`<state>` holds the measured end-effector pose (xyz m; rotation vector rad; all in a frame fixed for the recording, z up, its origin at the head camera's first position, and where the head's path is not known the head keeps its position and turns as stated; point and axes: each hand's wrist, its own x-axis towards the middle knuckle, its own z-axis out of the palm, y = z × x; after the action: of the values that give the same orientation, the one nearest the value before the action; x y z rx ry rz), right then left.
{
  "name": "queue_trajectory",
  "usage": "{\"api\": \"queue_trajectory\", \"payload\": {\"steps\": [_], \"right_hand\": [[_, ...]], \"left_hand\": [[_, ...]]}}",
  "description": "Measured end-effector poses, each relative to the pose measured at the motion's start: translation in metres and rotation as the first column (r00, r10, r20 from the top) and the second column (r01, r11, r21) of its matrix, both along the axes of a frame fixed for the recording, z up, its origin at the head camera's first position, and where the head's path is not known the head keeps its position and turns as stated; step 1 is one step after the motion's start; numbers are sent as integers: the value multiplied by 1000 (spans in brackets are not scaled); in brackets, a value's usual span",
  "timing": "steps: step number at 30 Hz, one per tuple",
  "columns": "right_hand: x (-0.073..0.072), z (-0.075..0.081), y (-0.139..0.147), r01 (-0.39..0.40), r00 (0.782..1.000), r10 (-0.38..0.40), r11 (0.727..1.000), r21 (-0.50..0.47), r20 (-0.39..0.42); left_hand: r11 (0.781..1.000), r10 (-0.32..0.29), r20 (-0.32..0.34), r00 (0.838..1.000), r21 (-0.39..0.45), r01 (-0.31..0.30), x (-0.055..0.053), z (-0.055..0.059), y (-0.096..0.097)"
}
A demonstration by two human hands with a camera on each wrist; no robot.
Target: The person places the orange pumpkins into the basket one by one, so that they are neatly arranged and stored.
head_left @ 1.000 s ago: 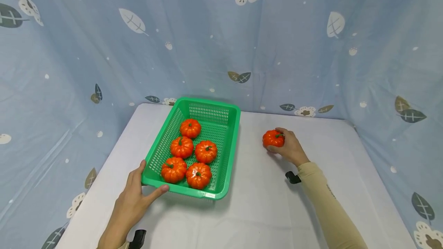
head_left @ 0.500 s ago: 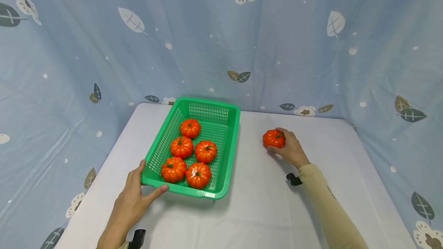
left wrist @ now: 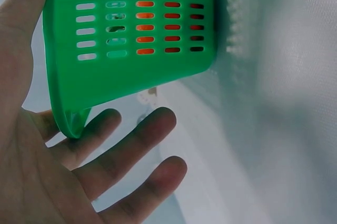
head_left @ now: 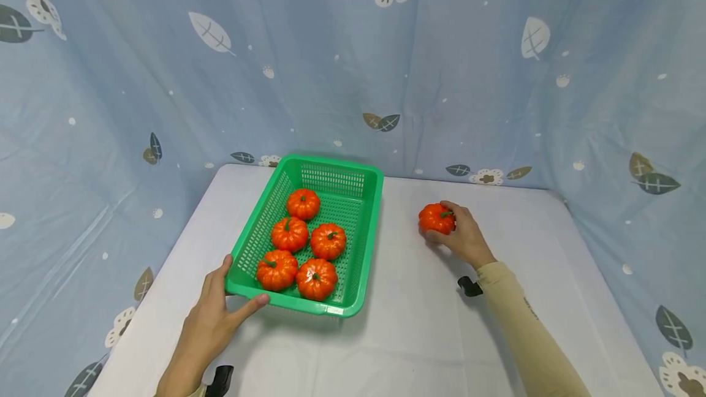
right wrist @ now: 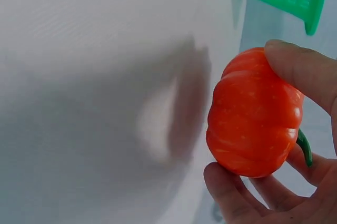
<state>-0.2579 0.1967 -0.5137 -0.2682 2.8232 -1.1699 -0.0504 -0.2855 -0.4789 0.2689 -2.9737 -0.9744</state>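
My right hand (head_left: 461, 238) grips a small orange-red pumpkin (head_left: 434, 218) with a green stem, at the right of the table. In the right wrist view, thumb and fingers hold opposite sides of this pumpkin (right wrist: 256, 113), and its shadow falls on the cloth beside it. A green plastic basket (head_left: 368, 249) stands left of centre. Inside it lie several similar pumpkins (head_left: 316, 279), mostly toward its left and near sides. My left hand (head_left: 210, 318) holds the basket's near left corner between thumb and index finger. The left wrist view has the other fingers spread below the rim (left wrist: 73, 124).
A white cloth (head_left: 419, 336) covers the table. Behind it and along both sides hangs a blue curtain (head_left: 309, 48) with leaf and flower prints. Black wrist-worn devices (head_left: 469, 287) show at both wrists. The basket's far edge lies close to the back curtain.
Almost nothing differs. The right hand and its pumpkin have shifted very slightly; the left hand and basket keep their place.
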Motion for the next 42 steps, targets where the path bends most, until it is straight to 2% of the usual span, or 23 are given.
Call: {"api": "queue_trajectory", "payload": {"steps": [6,11,16,21,23,26,30,33,38,42], "right_hand": [[13,24,-19,-82,986,82,997,3,-145],[17,44,-37,-141,969,132,989,-32,-207],[16,58,-51,-190,956,180,982,-23,-230],[6,74,-66,-237,938,226,971,-11,-262],[-1,80,-72,-270,933,255,962,-28,-253],[-10,89,-80,-314,937,293,945,-92,-193],[-21,99,-91,-321,946,307,930,-180,-102],[-28,104,-102,-323,946,316,923,-210,-67],[-35,113,-129,-337,941,332,915,-223,-62],[-43,116,-149,-319,948,312,925,-207,-70]], "left_hand": [[1000,2,-15,1000,-7,-3,0,1,1],[1000,4,-16,1000,0,-4,-1,1,1],[1000,2,-1,1000,6,-2,-1,0,2],[1000,4,-2,1000,-8,-4,0,1,1],[1000,8,-6,1000,-12,-8,0,1,1],[1000,8,-4,1000,-9,-8,1,1,1],[1000,0,0,1000,-3,0,0,1,1],[1000,1,-3,1000,-8,-1,0,1,1],[1000,5,-3,1000,-7,-5,0,1,1],[1000,5,-4,1000,-3,-5,-1,2,1]]}}
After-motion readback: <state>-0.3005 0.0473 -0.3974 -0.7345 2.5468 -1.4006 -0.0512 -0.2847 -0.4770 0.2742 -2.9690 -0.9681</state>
